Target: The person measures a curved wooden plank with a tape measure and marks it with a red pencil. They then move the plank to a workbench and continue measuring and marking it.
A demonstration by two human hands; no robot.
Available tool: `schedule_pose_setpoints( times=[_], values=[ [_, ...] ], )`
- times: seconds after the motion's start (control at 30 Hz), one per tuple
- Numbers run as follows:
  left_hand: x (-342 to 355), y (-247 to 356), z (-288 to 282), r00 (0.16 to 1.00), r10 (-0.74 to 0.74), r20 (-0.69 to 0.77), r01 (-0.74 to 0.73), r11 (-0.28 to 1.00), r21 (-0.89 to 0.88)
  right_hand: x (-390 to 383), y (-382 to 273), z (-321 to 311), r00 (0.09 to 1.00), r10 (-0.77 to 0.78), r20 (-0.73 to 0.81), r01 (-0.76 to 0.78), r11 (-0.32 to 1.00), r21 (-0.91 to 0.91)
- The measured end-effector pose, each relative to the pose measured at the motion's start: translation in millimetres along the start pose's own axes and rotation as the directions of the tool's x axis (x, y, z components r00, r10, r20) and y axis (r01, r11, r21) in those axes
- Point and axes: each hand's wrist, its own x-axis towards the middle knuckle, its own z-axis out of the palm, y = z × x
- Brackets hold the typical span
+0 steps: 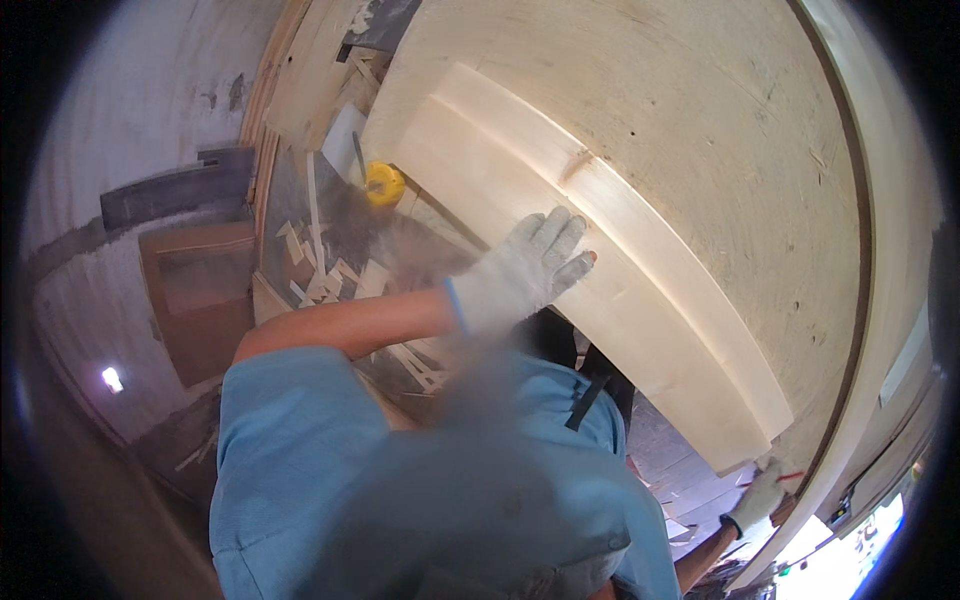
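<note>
A long pale wooden board (620, 310) lies across the wood-topped work surface (720, 150), with a narrower raised strip (645, 210) along its far side. My left hand (520, 270), in a whitish work glove, rests flat on the board with its fingers stretched out. Beyond the board's right end is my right hand (757, 500), gloved too and small in the picture. A thin red stick, pencil-like (785, 478), crosses its closed fingers. To the left of the board sits a yellow tape measure (384, 184).
Wood offcuts and slivers (335, 270) lie scattered at the left. Further left, a brown panel (200, 295) leans against the wall. A raised wooden edge (868, 300) bounds the work surface on the right. A dark blur covers the lower middle.
</note>
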Motion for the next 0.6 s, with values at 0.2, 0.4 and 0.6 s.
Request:
schedule_pose_setpoints(
  times=[0.2,0.4,0.6],
  values=[
    [-4,-2,14,0.987,-0.021,-0.157,0.014,0.999,-0.045,0,-165,19,0.800,-0.580,-0.154,0.579,0.678,0.454],
    [-2,-6,13,0.982,-0.031,-0.184,0.038,0.999,0.034,-172,-431,83,0.458,-0.874,0.161,0.463,0.389,0.797],
    [-8,-4,4,0.995,-0.083,-0.064,0.087,0.994,0.068,-248,-554,151,0.086,-0.976,0.202,0.557,0.215,0.802]
  ],
)
